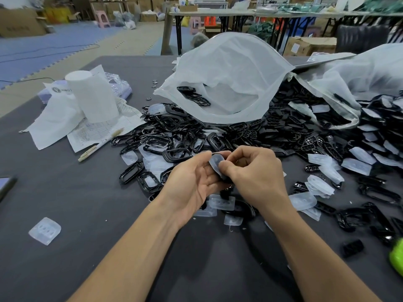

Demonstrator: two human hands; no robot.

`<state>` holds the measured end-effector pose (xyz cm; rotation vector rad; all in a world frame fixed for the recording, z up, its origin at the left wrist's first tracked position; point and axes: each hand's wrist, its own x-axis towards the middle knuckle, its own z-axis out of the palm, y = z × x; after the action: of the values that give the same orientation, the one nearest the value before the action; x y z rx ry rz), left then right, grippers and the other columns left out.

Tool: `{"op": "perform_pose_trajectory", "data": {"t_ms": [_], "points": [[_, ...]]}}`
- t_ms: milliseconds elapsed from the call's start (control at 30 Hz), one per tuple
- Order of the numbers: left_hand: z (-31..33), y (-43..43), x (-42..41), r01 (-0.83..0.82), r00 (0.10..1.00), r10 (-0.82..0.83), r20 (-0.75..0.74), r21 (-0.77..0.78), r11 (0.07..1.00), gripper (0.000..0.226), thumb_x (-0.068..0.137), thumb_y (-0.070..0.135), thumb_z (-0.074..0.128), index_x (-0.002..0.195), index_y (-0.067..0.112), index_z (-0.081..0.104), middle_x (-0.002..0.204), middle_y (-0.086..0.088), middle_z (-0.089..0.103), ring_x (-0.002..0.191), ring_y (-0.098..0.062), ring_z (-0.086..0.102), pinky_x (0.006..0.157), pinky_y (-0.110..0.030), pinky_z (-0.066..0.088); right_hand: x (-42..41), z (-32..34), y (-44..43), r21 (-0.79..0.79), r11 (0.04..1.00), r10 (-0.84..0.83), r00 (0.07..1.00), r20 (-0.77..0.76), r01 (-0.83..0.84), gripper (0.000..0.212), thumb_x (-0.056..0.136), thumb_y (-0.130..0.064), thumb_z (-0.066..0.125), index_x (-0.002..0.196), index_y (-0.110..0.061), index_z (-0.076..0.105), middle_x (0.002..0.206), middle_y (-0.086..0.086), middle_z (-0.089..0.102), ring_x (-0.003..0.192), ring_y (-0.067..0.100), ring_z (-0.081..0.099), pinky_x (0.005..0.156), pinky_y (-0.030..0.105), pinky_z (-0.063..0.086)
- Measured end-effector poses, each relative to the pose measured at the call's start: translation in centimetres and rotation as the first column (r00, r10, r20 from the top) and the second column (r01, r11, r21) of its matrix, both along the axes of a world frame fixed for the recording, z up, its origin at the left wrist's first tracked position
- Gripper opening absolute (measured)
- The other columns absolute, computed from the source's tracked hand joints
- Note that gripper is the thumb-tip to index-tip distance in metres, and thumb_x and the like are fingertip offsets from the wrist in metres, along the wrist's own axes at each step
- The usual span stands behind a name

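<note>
Item: translucent button pad [215, 162], above the desk [87, 192], pinched by my right grip [253, 171] onto a black shell [225, 179] held in my left grip [192, 182]; fitting step, I judge; next needs even pressing along its edges.

The left hand [194, 177] and right hand [255, 171] meet just in front of a heap of black plastic frames [174, 131] on the dark tabletop [87, 214]. The left hand curls round a clear soft pad [216, 163] with a black piece [226, 179] under it. The right hand pinches the pad between thumb and fingers. Behind the heap lies an open white mesh bag [229, 68] with a few frames inside. Left of the heap are a white paper roll [93, 97], a printed sheet [91, 131] and a pen [100, 144]. Well to the heap's left, nearer the person, lies a loose pad [44, 231].
</note>
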<state>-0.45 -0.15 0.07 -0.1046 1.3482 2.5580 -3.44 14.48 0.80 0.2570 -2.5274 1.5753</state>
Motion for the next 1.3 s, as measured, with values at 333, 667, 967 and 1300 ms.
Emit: {"op": "perform_pose_trajectory", "data": {"t_ms": [333, 667, 967, 1300], "points": [[-0.21, 0.32, -0.35, -0.206, 0.978, 0.205, -0.029, -0.077, 0.975, 0.034, 0.1, -0.004, 0.043, 0.119, 0.0, 0.07, 0.107, -0.014, 0.079, 0.082, -0.016, 0.076, 0.069, -0.024, 0.06, 0.12, -0.08, 0.03, 0.046, 0.999, 0.005, 0.999, 0.054, -0.007, 0.036, 0.065, -0.06, 0.075, 0.074, -0.027, 0.065, 0.066, -0.019, 0.068, 0.06, 0.002, 0.06, 0.057, 0.016, 0.044], [0.38, -0.16, -0.03, -0.367, 0.93, 0.348, -0.12, -0.355, 0.86, 0.032, 0.096, -0.002, 0.062, 0.082, 0.016, 0.085, 0.077, -0.01, 0.075, 0.058, -0.014, 0.059, 0.063, -0.024, 0.058, -0.22, 0.01, -0.26, -0.329, 0.943, 0.137, 0.967, 0.214, -0.06, 0.011, 0.065, -0.021, 0.076, 0.074, -0.027, 0.074, 0.064, 0.003, 0.07, 0.059, 0.02, 0.055, 0.063, 0.04, 0.046], [0.23, 0.57, 0.15, -0.505, 0.863, 0.463, -0.204, -0.393, 0.768, 0.025, 0.095, -0.003, 0.064, 0.087, 0.011, 0.083, 0.079, -0.021, 0.076, 0.062, -0.025, 0.059, 0.064, -0.037, 0.056, 0.0, 0.09, -0.31, -0.35, 0.93, 0.176, 0.974, 0.142, -0.117, 0.019, 0.087, -0.012, 0.076, 0.081, -0.03, 0.078, 0.068, -0.002, 0.075, 0.055, 0.01, 0.065, 0.058, 0.026, 0.053], [0.03, 0.28, 0.4, -0.532, 0.842, 0.461, -0.28, -0.576, 0.621, 0.019, 0.077, 0.027, 0.072, 0.083, 0.042, 0.081, 0.07, 0.0, 0.078, 0.067, -0.019, 0.077, 0.069, -0.037, 0.065, -0.18, -0.48, -0.19, -0.177, 0.978, 0.127, 0.988, 0.092, -0.109, 0.022, 0.087, -0.011, 0.073, 0.091, -0.032, 0.076, 0.07, 0.002, 0.075, 0.057, 0.017, 0.064, 0.063, 0.047, 0.057]]}}
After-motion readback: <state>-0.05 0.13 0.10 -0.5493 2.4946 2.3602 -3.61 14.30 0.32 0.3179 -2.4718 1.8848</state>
